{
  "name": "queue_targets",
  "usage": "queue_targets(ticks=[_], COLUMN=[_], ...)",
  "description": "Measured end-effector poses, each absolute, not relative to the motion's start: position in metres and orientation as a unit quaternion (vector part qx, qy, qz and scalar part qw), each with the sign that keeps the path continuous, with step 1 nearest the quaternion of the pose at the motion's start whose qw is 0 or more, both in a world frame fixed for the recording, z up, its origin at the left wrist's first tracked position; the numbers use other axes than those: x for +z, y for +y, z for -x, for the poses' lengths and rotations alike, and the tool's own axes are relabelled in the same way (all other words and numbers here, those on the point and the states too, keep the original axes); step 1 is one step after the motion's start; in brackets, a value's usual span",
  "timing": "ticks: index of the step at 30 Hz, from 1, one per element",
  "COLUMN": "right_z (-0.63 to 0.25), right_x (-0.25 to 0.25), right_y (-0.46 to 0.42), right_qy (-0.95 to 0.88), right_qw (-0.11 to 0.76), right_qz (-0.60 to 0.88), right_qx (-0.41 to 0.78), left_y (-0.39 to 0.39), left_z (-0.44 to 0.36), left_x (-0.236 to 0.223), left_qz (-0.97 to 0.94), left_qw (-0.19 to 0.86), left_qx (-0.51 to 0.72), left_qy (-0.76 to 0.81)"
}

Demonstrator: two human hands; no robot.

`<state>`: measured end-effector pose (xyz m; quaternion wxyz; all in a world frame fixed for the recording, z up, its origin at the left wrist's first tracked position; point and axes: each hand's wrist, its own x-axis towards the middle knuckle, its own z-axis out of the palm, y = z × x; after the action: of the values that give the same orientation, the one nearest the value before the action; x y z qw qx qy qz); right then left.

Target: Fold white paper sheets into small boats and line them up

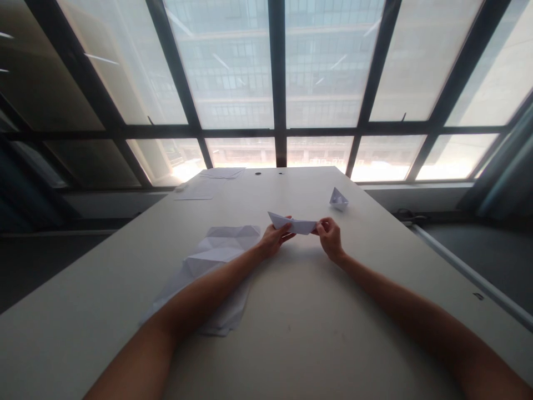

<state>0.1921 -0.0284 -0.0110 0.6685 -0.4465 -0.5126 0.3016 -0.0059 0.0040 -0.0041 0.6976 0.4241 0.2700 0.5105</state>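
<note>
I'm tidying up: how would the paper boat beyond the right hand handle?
The paper boat is probably light, being only folded paper, and may slide on the smooth-looking tabletop. Its folds likely add stiffness, but pinching could crush it.

**Matt Beside Glossy**

The held piece [303, 226] is smooth, matt paper. The sheets [220, 244] are matt paper too, rough with creases. The table [300, 300] looks smooth with a faint sheen. The panes [233, 61] are glossy, reflective glass; the curtain [508, 166] looks like matt cloth.

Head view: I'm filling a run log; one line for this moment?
left hand: holds folded paper; right hand: holds its right end; second folded piece: on table, farther right; creased sheets: on table
</note>
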Motion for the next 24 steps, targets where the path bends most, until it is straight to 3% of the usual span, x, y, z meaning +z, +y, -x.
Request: queue_targets(ticks=[5, 11, 18, 24], right_z=[-0.191, -0.186, -0.176, -0.178], right_x=[-0.013, -0.011, -0.006, -0.003], right_y=[-0.033, -0.041, -0.047, -0.050], right_qy=[-0.645, -0.711, -0.642, -0.686], right_qw=[0.537, 0.436, 0.487, 0.417], right_qz=[0.458, 0.459, 0.467, 0.426], right_qx=[0.294, 0.306, 0.364, 0.417], left_y=[0.012, 0.000, -0.012, -0.011], left_z=[0.009, 0.005, -0.002, -0.003], left_x=[-0.004, -0.005, -0.003, -0.002], left_qz=[-0.395, -0.483, -0.537, -0.496], left_qw=[0.661, 0.675, 0.682, 0.685], left_qx=[0.557, 0.470, 0.417, 0.433], left_qy=[0.313, 0.301, 0.270, 0.310])
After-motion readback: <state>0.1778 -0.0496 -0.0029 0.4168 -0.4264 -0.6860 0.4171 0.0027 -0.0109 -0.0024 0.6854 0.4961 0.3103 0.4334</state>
